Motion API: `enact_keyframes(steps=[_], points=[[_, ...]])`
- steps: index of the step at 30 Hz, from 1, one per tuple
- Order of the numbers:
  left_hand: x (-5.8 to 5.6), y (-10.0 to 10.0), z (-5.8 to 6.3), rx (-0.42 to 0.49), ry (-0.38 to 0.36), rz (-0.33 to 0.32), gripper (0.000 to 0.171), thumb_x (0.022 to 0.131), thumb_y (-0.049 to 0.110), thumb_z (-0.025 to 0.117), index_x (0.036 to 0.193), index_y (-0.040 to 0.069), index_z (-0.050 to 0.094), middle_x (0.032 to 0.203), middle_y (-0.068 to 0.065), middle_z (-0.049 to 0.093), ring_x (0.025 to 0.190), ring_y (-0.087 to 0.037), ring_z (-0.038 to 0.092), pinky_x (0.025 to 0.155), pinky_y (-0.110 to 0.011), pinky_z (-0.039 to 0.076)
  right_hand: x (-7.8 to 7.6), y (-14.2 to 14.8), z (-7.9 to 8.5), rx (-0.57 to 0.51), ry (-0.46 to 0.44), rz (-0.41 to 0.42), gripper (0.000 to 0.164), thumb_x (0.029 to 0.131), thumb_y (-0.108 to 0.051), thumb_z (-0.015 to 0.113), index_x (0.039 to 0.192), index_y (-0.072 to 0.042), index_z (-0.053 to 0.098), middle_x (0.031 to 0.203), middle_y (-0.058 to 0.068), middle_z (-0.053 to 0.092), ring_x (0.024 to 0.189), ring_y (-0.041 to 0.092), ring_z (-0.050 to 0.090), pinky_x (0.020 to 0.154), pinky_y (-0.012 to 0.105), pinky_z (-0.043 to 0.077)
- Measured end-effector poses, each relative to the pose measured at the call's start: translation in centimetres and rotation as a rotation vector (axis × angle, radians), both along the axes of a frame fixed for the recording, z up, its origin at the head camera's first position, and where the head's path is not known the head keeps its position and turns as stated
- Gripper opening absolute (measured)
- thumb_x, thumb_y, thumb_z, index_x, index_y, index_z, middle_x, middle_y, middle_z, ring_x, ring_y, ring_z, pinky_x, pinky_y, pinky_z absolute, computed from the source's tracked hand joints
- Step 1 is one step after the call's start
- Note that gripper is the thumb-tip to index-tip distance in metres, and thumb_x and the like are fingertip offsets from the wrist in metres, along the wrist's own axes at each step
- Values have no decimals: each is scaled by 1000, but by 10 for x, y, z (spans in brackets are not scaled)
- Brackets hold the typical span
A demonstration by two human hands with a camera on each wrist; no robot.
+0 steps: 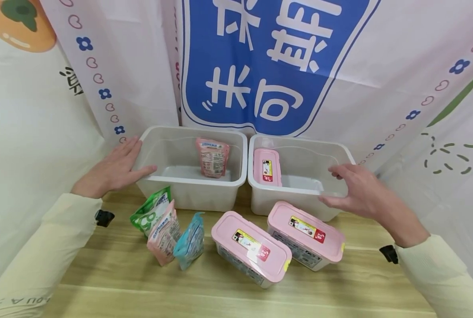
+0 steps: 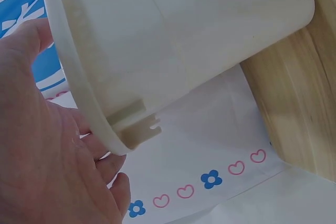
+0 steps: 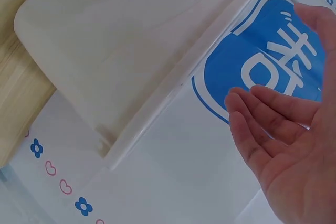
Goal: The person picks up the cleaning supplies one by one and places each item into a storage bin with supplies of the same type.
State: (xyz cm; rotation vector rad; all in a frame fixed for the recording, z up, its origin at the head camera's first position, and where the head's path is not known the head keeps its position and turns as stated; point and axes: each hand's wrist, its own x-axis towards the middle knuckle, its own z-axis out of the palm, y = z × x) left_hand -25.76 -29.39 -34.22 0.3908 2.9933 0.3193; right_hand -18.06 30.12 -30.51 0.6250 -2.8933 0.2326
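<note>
My left hand (image 1: 117,168) touches the left end of a white plastic bin (image 1: 192,194), thumb over its front rim. In the left wrist view the left hand's fingertips (image 2: 107,166) meet the rim's edge. My right hand (image 1: 360,190) is spread at the right end of a second white bin (image 1: 292,201), holding nothing. Seen from the right wrist, its fingers are loosely bent and apart from the rim (image 3: 157,106). A pink pouch (image 1: 212,159) stands in the left bin. Inside the right bin, against its left wall, is a pink-lidded box (image 1: 266,168).
In front of the bins, a green pouch (image 1: 150,210), a pink pouch (image 1: 165,234) and a blue pouch (image 1: 190,240) stand on the wooden table (image 1: 141,291). Two pink-lidded boxes, one nearer (image 1: 252,247) and one farther right (image 1: 306,232), sit beside them. Printed cloth (image 1: 141,66) hangs behind.
</note>
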Motion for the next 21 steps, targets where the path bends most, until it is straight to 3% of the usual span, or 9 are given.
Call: enact_keyframes(steps=[14, 21], points=[[-3, -1, -5, 16, 13, -10, 106, 103, 69, 42, 166, -6, 1, 175, -30, -4, 162, -52, 2, 130, -70, 7, 25, 0, -11, 3, 29, 74, 72, 77, -45, 90, 127, 1, 66, 113, 17, 74, 97, 34, 73, 83, 56, 60], [-3, -2, -8, 22, 0, -7, 107, 104, 69, 41, 166, -7, -2, 175, -30, -8, 162, -52, -2, 130, -70, 6, 33, -3, -18, 1, -59, 66, 80, 79, -54, 89, 131, 1, 65, 119, 16, 73, 106, 31, 70, 91, 56, 61]])
